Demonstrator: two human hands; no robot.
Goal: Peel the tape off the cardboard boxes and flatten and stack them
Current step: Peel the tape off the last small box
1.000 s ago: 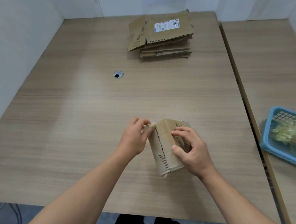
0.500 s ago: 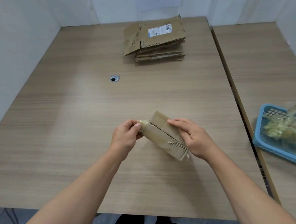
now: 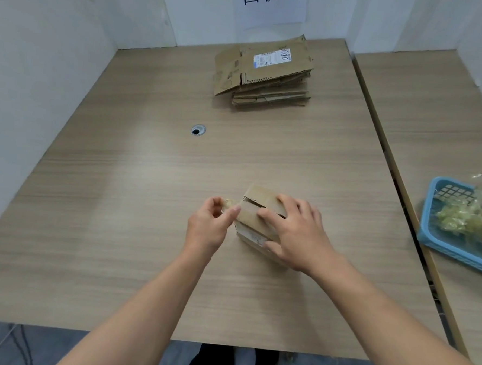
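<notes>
Whereas we held the cardboard box (image 3: 261, 197) tilted before, it now sits on the table (image 3: 120, 203). Our right hand (image 3: 301, 236) presses its top, fingers spread; our left hand (image 3: 207, 227) pinches tape (image 3: 228, 202) at its left edge.

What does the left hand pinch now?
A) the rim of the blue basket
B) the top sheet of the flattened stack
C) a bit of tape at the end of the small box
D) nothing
C: the left hand pinches a yellowish bit of tape at the left end of the small box, on which the right hand rests.
</notes>
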